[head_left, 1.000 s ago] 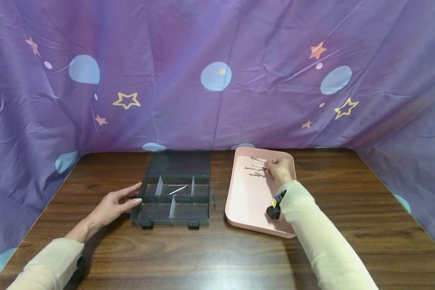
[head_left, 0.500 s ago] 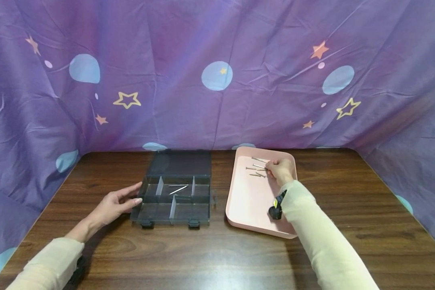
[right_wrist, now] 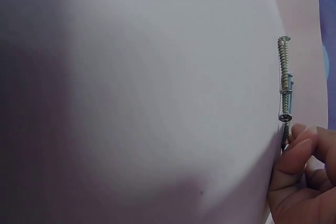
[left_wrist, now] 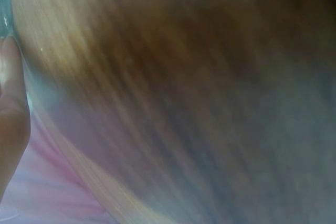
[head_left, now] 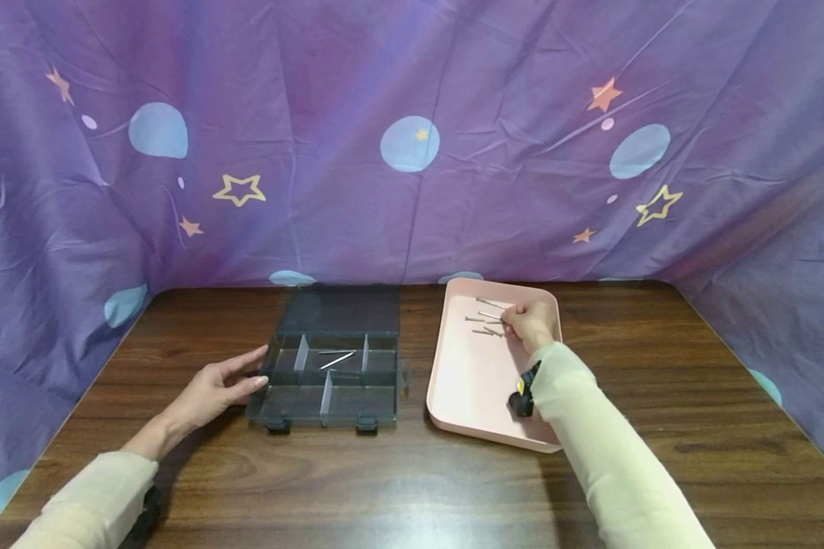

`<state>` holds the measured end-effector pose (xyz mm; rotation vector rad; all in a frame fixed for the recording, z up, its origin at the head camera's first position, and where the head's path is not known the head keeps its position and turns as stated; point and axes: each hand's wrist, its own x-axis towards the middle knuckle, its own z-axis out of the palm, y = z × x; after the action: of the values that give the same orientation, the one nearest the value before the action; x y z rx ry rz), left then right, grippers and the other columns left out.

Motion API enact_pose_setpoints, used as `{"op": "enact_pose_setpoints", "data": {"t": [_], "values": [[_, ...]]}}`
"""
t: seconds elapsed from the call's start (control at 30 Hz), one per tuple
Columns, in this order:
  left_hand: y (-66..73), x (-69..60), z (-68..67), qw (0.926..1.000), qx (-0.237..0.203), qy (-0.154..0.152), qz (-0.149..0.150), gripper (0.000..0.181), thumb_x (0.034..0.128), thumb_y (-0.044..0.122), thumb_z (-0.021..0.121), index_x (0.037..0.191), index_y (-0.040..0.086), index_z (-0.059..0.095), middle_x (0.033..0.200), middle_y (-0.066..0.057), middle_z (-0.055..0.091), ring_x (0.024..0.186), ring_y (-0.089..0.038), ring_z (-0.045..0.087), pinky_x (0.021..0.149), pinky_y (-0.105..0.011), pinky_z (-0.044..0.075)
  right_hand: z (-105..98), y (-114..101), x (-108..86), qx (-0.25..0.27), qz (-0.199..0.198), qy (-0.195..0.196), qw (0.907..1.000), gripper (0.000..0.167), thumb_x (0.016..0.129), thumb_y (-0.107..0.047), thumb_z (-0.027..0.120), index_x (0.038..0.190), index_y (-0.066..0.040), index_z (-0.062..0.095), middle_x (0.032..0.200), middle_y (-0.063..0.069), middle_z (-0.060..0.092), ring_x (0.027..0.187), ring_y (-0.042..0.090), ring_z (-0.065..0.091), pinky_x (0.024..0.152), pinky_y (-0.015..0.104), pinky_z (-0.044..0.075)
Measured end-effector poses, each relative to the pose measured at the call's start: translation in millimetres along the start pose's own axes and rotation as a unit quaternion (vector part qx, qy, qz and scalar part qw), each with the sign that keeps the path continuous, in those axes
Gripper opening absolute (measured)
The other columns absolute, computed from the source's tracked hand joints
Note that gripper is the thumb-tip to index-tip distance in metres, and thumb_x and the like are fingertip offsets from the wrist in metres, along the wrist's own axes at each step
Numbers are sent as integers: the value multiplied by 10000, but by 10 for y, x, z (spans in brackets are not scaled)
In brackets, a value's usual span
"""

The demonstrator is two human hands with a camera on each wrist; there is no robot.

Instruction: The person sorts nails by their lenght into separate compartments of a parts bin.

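The fingers of my left hand (head_left: 213, 393), fairly straight, rest against the left side of a dark clear organizer box (head_left: 360, 404) with its lid (head_left: 343, 309) laid back. In the left wrist view one finger (left_wrist: 13, 87) meets the box's edge. Thin silver nails (head_left: 338, 360) lie in its back middle compartment. Over the far part of a pink tray (head_left: 463, 396), my right hand (head_left: 530, 322) has thumb and forefinger brought together at the end of a nail (head_left: 489, 315). Threaded screws (right_wrist: 284, 59) lie beside those fingertips; the fingers partly hide the pinched end.
White dividers (head_left: 326, 396) split the box, and two latches (head_left: 367, 425) stick out at its front. Both containers stand on a brown wooden table (head_left: 357, 488). Behind it hangs a purple cloth (head_left: 316, 229) with stars and blue spots.
Almost nothing differs. My right hand stays at the same place among the nails and screws, and my left hand stays against the box.
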<state>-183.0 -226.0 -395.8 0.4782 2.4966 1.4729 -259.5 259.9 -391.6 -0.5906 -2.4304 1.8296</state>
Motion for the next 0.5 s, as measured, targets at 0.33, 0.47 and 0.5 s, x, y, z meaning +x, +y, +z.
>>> {"op": "enact_pose_setpoints", "data": {"t": [0.33,0.47,0.5], "values": [[-9,4,4,9999,86,32,82,583,944,179,584,1435,-23,343,1338,-327,453,911,58,577,735,-272,550,7,-6,-7,-306,-117,101,9994,219,805,104,550,624,-18,540,477,-60,492,424,23,449,417,137,413],[-4,4,5,9999,87,22,87,582,943,173,584,1433,-30,343,1336,-332,451,909,61,575,733,-271,550,6,-5,-5,-389,-96,98,9991,233,788,105,548,599,-31,541,465,-61,488,415,23,446,413,136,411],[-3,3,5,9999,83,23,84,583,943,173,585,1433,-30,342,1337,-332,450,910,64,573,735,-271,550,4,-6,-8,-399,-98,85,9991,231,784,106,546,597,-30,544,463,-61,490,413,23,446,411,136,410]]}}
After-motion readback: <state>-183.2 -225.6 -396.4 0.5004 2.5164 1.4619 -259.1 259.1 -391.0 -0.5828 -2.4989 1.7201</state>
